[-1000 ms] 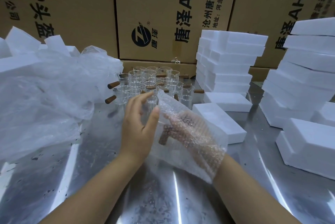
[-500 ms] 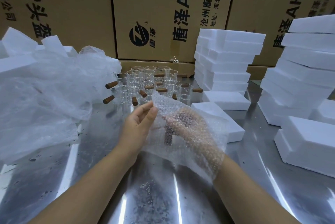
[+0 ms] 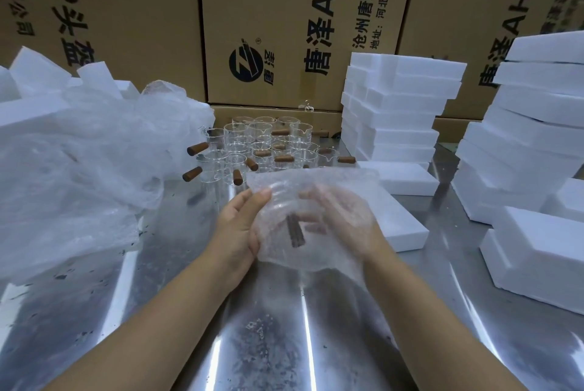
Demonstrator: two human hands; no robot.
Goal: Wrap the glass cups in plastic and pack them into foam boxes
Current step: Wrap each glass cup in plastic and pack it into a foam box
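Just in front of the unwrapped cups [image 3: 265,137], the left hand [image 3: 241,229] pinches the bubble wrap [image 3: 319,180]; under it, the right hand [image 3: 343,216] has its fingers curled round a glass cup [image 3: 295,231].

Streaky glare, soft focus, warped edges.

Steel table [image 3: 284,343] — glass cups [image 3: 262,144], stacked foam boxes [image 3: 395,112], crumpled plastic heap [image 3: 79,169]
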